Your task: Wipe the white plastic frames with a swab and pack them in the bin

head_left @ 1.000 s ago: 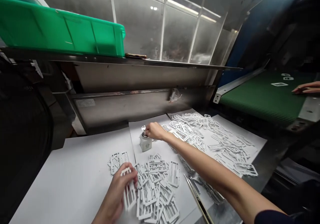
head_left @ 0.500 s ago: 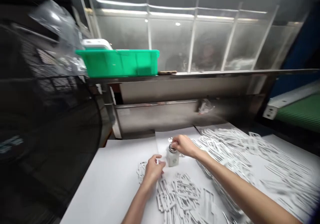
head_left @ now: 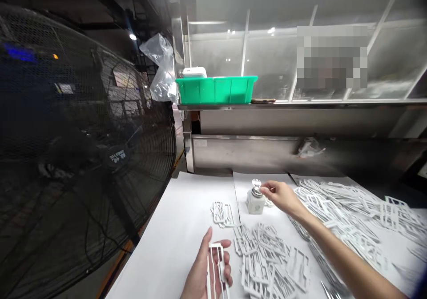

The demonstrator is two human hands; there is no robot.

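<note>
White plastic frames lie scattered across a paper-covered desk as a person works over them with both bare hands. The left hand, near the desk's front edge, grips one white frame piece upright between thumb and fingers. The right hand reaches toward the back edge of the desk, fingertips pinched at the metal top of a small white dispenser bottle that stands upright on the paper; whether the fingers actually clasp anything cannot be told. Two loose frames lie just left of the bottle, and a larger heap of frames spreads toward the desk's right edge. Beyond the back edge, a green bin sits on a steel shelf beside a clear plastic bag. A large black mesh fan stands off the desk's left edge.
</note>
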